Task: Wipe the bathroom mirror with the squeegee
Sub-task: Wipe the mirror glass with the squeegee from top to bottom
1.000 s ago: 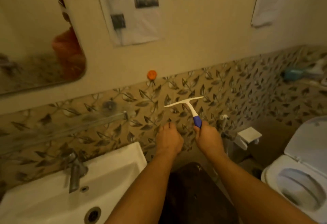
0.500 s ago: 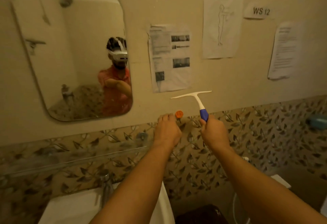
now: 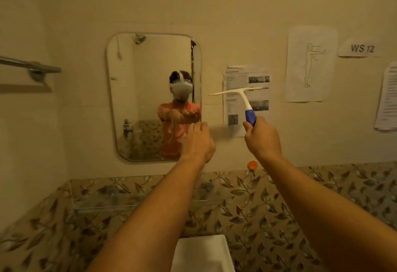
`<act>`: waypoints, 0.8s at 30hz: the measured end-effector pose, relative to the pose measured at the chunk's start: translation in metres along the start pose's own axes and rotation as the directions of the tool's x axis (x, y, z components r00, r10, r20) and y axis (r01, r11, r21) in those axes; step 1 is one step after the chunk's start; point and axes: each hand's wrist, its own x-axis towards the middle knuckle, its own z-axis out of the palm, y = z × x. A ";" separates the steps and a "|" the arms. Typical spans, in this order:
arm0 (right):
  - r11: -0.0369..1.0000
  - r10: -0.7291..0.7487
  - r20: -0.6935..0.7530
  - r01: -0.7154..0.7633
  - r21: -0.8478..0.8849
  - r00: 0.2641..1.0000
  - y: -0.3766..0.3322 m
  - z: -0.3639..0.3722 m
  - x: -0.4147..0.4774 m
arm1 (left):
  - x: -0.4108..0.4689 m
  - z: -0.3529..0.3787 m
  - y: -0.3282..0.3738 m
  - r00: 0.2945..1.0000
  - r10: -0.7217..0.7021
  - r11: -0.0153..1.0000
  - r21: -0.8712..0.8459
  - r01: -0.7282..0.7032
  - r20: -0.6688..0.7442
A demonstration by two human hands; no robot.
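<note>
the right hand [image 3: 263, 140] is closed around the blue grip of the squeegee [image 3: 242, 100], holding it upright with the white blade at the top, lying roughly level and tilted slightly down toward the left. the squeegee is in front of the plain wall to the right of the mirror [image 3: 150, 91], its blade overlapping a printed sheet [image 3: 247, 83] taped there; the blade's left tip is near the mirror's right edge but apart from it. whether the blade touches the wall cannot be told.

the left hand [image 3: 197, 143] is empty, fingers loosely spread and extended forward, palm down, in front of the mirror's lower right corner. whether it touches the glass cannot be told.

the mirror is a tall rounded rectangle fixed to the cream wall, and it reflects a person in an orange top wearing a white headset, with an arm reaching out. a metal towel rail [image 3: 32, 65] sits on the wall at far left. right of the printed sheet hang a sheet with a line drawing of a figure [image 3: 309, 65], a label reading "ws 12" [image 3: 362, 48], and another text sheet [image 3: 388, 100] at the frame's edge. an orange hook [image 3: 252, 165] sits just above the band of leaf-patterned tiles [image 3: 247, 203]. the corner of a white sink [image 3: 204, 252] shows at the bottom between the forearms.
</note>
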 end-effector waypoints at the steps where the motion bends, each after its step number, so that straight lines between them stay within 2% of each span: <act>1: 1.000 -0.016 0.000 0.016 0.021 1.000 -0.012 0.002 0.003 | 0.004 -0.009 -0.008 1.000 0.000 1.000 0.011 0.000 -0.017; 5: 0.993 -0.080 -0.022 0.082 0.085 0.997 -0.063 0.012 0.011 | 0.017 -0.045 -0.045 0.996 -0.025 0.999 0.031 0.028 -0.088; 14: 0.976 -0.149 -0.077 0.159 0.148 0.986 -0.157 0.046 0.020 | 0.040 -0.103 -0.127 0.988 -0.057 0.990 0.119 0.074 -0.142; 21: 0.972 -0.177 -0.148 0.196 0.128 0.973 -0.200 0.055 0.033 | 0.064 -0.128 -0.168 0.990 0.057 0.968 0.251 -0.023 -0.130; 24: 0.974 -0.181 -0.179 0.202 0.103 0.967 -0.212 0.059 0.038 | 0.074 -0.131 -0.180 0.994 0.060 0.958 0.284 -0.030 -0.096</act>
